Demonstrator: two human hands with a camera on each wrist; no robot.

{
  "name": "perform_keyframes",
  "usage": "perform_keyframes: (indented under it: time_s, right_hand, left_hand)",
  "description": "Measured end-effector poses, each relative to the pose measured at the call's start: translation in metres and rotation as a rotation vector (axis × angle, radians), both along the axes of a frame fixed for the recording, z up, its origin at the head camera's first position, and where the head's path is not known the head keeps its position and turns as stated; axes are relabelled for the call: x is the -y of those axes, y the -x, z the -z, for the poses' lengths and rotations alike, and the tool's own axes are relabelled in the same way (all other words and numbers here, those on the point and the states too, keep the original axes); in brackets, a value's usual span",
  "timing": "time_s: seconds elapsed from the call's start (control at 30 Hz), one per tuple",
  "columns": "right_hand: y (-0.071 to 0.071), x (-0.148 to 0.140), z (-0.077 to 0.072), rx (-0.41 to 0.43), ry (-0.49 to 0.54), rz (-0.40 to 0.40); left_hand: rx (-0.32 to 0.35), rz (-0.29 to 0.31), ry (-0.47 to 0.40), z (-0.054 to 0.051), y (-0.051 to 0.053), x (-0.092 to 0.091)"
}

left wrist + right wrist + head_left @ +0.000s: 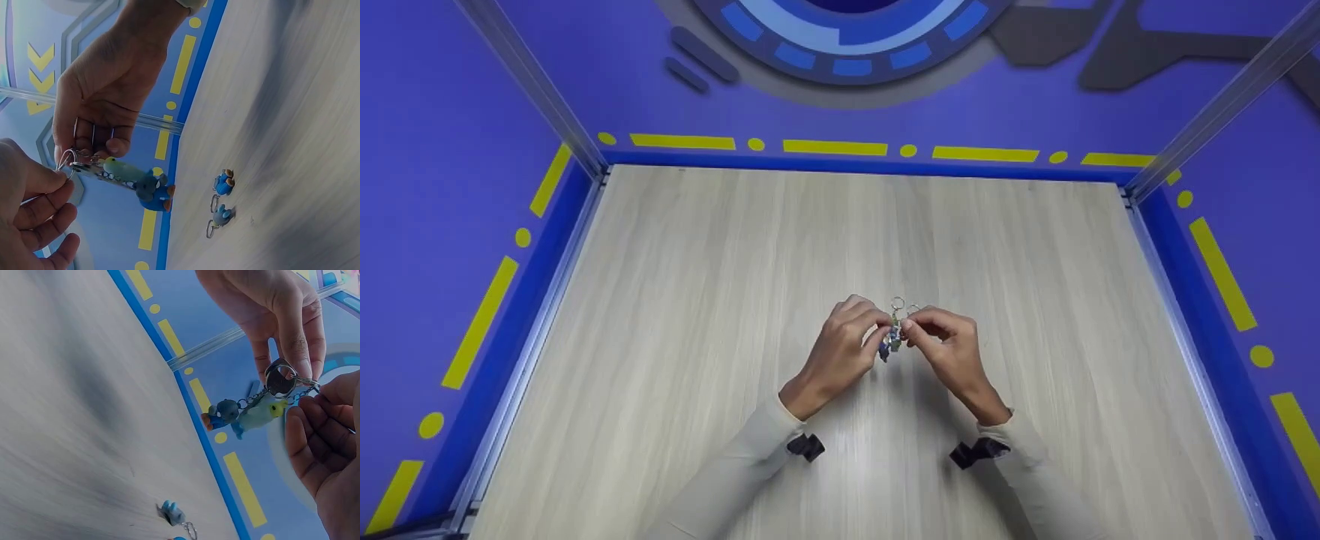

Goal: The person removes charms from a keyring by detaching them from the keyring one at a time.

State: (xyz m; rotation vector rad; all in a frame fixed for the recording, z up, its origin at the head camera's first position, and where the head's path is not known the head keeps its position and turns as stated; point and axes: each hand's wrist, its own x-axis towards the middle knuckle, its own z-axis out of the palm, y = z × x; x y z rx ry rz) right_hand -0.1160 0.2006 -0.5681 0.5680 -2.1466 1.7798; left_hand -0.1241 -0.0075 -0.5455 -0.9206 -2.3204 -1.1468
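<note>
Both hands meet above the wooden table. My left hand [838, 351] pinches a metal ring [68, 158] between thumb and forefinger. My right hand [956, 351] pinches the linked chain beside it; in the right wrist view, the fingertips of that hand [332, 433] are at the chain [304, 389]. From the rings and chains hang a grey-headed figure in blue [154, 193] and a pale green figure with a yellow head [261, 414]. How the rings are linked cannot be told. Below, a blue figure [224, 182] and a grey-blue figure [223, 215] lie on the table with their rings.
The wooden tabletop [697, 262] extends around the hands. Blue panels with yellow markings [682, 142] stand at its back and sides, with metal posts [540, 82] at the back corners.
</note>
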Motion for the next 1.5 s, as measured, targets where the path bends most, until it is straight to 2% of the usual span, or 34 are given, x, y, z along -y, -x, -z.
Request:
perform_keyframes:
  time_s: [0.13, 0.23, 0.33, 0.5, 0.57, 0.63, 0.77, 0.87, 1.07, 1.17, 1.5]
  right_hand:
    - [-0.001, 0.002, -0.001, 0.004, 0.034, 0.015]
    - [-0.003, 0.005, 0.002, -0.034, 0.068, 0.046]
    - [-0.003, 0.01, 0.005, -0.12, 0.1, 0.098]
    - [-0.003, 0.018, 0.008, -0.279, 0.097, 0.198]
    - [-0.003, 0.02, 0.009, -0.318, 0.099, 0.226]
    - [-0.003, 0.022, 0.009, -0.341, 0.104, 0.238]
    - [-0.002, 0.026, 0.01, -0.365, 0.124, 0.247]
    - [-0.002, 0.028, 0.011, -0.387, 0.135, 0.247]
    - [-0.002, 0.031, 0.012, -0.414, 0.165, 0.231]
    - [-0.001, 0.033, 0.013, -0.418, 0.179, 0.23]
    - [-0.002, 0.034, 0.013, -0.378, 0.166, 0.24]
  left_hand:
    - [0.024, 0.003, -0.063, -0.001, 0.0, -0.002]
    - [0.112, 0.013, -0.139, -0.003, 0.0, -0.003]
    - [0.296, 0.043, -0.242, -0.006, 0.0, -0.004]
    - [0.699, 0.183, -0.527, -0.009, 0.0, -0.005]
    - [0.81, 0.231, -0.625, -0.009, 0.001, -0.005]
    - [0.881, 0.253, -0.683, -0.007, 0.001, -0.006]
    - [0.94, 0.26, -0.735, -0.002, 0.003, -0.006]
    - [0.961, 0.273, -0.774, 0.001, 0.003, -0.006]
    - [1.048, 0.358, -0.906, 0.006, 0.002, -0.005]
    - [1.077, 0.371, -0.94, 0.01, 0.001, -0.004]
    - [1.017, 0.284, -0.818, 0.017, 0.0, -0.002]
